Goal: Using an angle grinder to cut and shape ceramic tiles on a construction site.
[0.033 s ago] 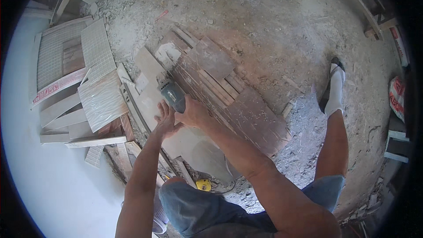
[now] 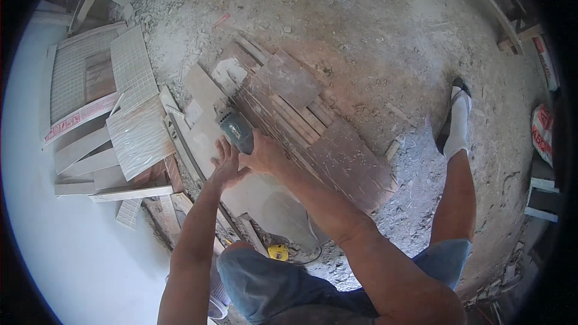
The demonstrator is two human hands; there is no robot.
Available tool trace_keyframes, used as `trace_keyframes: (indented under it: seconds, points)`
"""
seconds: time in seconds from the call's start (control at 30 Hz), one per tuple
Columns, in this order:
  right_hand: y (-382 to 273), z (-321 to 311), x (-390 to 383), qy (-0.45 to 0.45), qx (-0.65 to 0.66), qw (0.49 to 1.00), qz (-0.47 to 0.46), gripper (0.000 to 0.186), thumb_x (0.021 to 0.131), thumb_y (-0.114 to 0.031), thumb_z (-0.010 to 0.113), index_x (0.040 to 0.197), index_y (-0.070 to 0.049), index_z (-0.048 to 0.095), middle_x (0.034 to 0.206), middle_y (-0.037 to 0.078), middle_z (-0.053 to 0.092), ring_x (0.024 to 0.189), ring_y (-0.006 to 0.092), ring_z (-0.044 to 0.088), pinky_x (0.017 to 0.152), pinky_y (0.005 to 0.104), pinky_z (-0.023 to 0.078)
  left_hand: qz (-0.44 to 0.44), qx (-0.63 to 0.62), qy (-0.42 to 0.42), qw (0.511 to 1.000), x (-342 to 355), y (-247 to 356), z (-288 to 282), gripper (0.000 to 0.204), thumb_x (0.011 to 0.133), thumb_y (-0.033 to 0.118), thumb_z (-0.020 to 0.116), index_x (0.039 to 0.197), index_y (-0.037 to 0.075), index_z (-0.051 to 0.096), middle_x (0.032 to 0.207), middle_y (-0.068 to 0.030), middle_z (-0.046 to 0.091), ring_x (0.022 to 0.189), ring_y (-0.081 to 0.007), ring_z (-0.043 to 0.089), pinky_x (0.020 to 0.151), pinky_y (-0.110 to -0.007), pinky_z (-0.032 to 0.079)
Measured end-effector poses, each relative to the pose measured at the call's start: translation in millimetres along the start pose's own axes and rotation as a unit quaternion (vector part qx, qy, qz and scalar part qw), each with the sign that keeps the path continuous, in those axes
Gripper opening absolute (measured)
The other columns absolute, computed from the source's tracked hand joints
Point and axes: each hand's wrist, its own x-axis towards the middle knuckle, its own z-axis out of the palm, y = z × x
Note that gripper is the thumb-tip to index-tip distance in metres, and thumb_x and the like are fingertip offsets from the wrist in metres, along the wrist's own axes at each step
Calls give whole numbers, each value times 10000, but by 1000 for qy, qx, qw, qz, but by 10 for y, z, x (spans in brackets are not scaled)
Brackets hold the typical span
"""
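Note:
My right hand (image 2: pixel 267 155) is wrapped round the rear of a dark green angle grinder (image 2: pixel 235 130). The grinder's metal head points away from me, low over a large beige tile (image 2: pixel 205 135). Its disc is hidden. My left hand (image 2: pixel 225 165) lies on the tile beside the grinder, fingers spread and holding nothing. A cord (image 2: pixel 311 229) shows below my right forearm and runs across the tile toward my knees. Brown tiles (image 2: pixel 346 165) with pale dust and streaks lie just right of the beige one.
Stacked tiles and offcuts (image 2: pixel 135 138) lean near the white wall (image 2: pixel 54 222) on the left. A yellow tape measure (image 2: pixel 278 252) rests by my left knee. Rubble covers the floor. My right foot (image 2: pixel 460 114) stands at right, with red and white bags (image 2: pixel 542 132) beyond.

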Motion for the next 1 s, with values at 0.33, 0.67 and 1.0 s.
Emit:
trace_keyframes:
  seconds: [0.33,0.67,1.0]
  points:
    - [62,-4,-82,-1,-3,1000,-1,868,784,-458,723,1356,106,395,1184,308,644,1115,417,661,974,481,516,1,-4,12,1000,15,3,6,1196,850,562,727,1603,72,-63,1621,-304,-199,1479,-514,-207,1067,-819,146]
    - [125,69,-171,49,20,999,6,820,738,-394,719,1317,111,431,1135,324,652,1085,449,652,968,495,504,7,3,10,1000,35,10,49,1198,857,567,720,1599,67,-77,1621,-308,-195,1485,-509,-203,1066,-818,152]
    - [132,82,-223,55,20,998,4,802,732,-403,723,1291,100,444,1123,321,655,1065,450,660,960,492,510,4,6,7,1000,35,-8,35,1208,855,609,700,1598,79,-90,1616,-308,-211,1488,-500,-205,1061,-819,159]
